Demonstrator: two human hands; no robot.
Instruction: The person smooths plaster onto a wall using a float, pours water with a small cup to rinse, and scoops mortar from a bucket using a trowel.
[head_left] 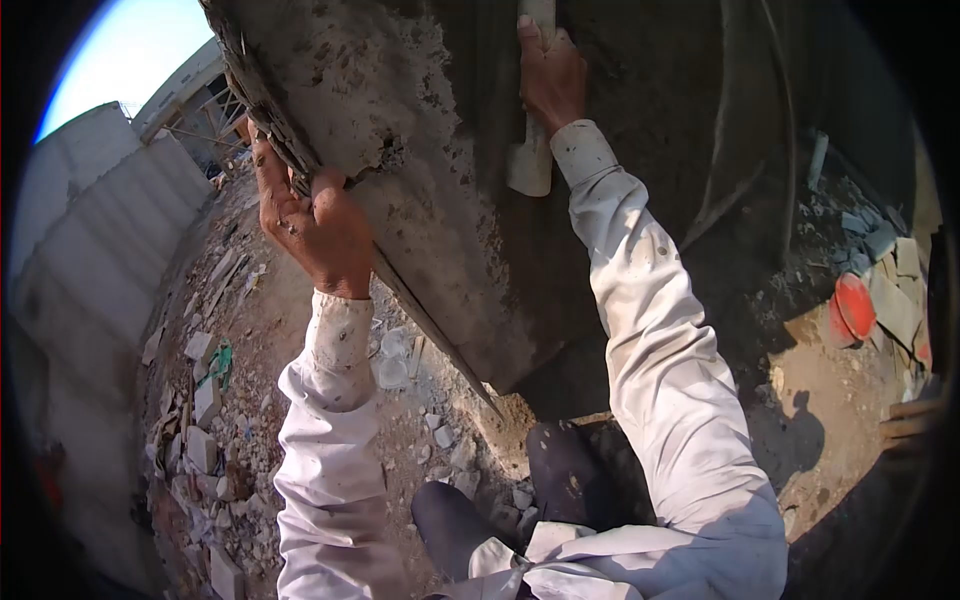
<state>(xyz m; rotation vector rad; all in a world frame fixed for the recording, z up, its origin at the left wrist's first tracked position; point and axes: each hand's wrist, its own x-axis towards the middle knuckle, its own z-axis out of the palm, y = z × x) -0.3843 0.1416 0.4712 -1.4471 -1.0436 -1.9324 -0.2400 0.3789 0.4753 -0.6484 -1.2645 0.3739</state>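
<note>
My left hand (325, 235) is closed around a rough, mortar-crusted wooden strip (425, 315) that runs along the corner edge of a plastered wall (400, 60). Higher up and to the right, my right hand (553, 80) grips a pale long hand tool (531, 170) with a widened lower end. The tool lies against or just in front of the dark, shaded wall face; contact cannot be made out. Wet-looking grey plaster with a ragged border covers part of the surface between my hands. Both sleeves are spattered.
Rubble and broken blocks (203, 450) litter the ground at lower left, beside a grey wall (80, 300). A red bowl-like container (852, 308) and broken slabs (893, 300) lie at right. My knees (570, 470) are directly below the wall's lower edge.
</note>
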